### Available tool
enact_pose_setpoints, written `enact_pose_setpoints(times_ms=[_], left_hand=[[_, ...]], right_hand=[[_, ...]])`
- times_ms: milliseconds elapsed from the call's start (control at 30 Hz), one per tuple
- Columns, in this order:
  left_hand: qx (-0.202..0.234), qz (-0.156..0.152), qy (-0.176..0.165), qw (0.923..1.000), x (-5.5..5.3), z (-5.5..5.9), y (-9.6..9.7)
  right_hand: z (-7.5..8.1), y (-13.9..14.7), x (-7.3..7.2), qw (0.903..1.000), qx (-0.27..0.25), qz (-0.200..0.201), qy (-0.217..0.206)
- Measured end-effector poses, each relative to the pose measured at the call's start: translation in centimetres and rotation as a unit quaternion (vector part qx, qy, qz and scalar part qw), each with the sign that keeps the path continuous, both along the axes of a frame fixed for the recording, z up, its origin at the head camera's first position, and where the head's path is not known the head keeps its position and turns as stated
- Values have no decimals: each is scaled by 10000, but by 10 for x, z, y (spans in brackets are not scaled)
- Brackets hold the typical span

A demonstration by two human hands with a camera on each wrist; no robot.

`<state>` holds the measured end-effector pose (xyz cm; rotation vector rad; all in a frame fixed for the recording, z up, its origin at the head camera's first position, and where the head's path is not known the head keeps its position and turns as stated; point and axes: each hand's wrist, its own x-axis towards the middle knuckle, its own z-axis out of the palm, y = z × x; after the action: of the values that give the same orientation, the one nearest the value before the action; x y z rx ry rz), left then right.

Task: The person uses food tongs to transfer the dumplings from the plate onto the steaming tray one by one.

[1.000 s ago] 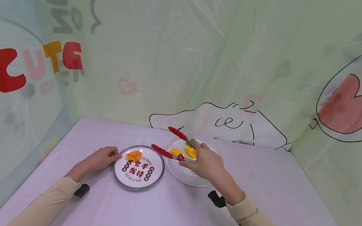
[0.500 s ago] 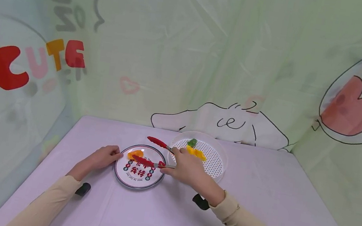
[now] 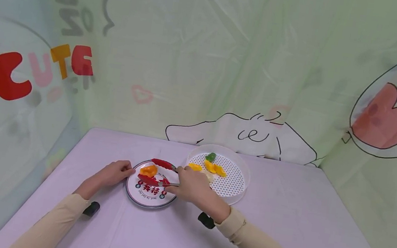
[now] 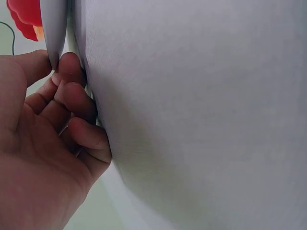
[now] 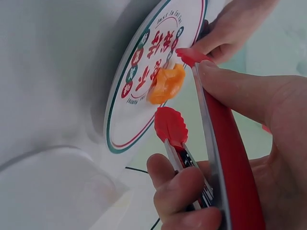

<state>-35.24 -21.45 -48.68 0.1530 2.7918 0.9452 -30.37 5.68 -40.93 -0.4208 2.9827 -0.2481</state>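
My left hand [image 3: 112,173] pinches the left rim of a round white plate [image 3: 147,202] printed with red characters; in the left wrist view, thumb and fingertips meet at its edge [image 4: 53,43]. An orange toy food piece [image 3: 148,170] lies on the plate's upper left. My right hand [image 3: 193,187] grips red-tipped metal tongs [image 5: 204,115], held over the plate from its right side. The tongs' two red tips stand spread apart, one beyond the orange piece and one on its near side in the head view. Nothing shows between them in the right wrist view except part of the orange piece behind.
Right behind my right hand, a round white perforated tray [image 3: 230,183] holds several yellow pieces [image 3: 210,166], a green piece [image 3: 210,157] and a pale piece [image 3: 209,176]. A pale cloth [image 3: 151,240] covers the table, with printed curtains at the back and sides.
My right hand has moved left with the tongs, from over the perforated tray to over the plate, bringing the tips close to the orange piece. My left hand stays at the plate's rim.
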Motion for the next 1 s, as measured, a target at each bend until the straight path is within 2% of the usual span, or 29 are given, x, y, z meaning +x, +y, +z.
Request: enact_pose_setpoints(times_ms=[200,467,1000], left_hand=[[33,-69,89,9999,0,-1,-1],[28,-77,66,9999,-1,-1,-2],[23,-34,64,10000,-2,-5,-3]], right_hand=[[-5,-4,-2,9999,130,58,-2],[-7,-2,-2,10000,-73,36,-46],[-10,3,1,9993,-182,232,238]])
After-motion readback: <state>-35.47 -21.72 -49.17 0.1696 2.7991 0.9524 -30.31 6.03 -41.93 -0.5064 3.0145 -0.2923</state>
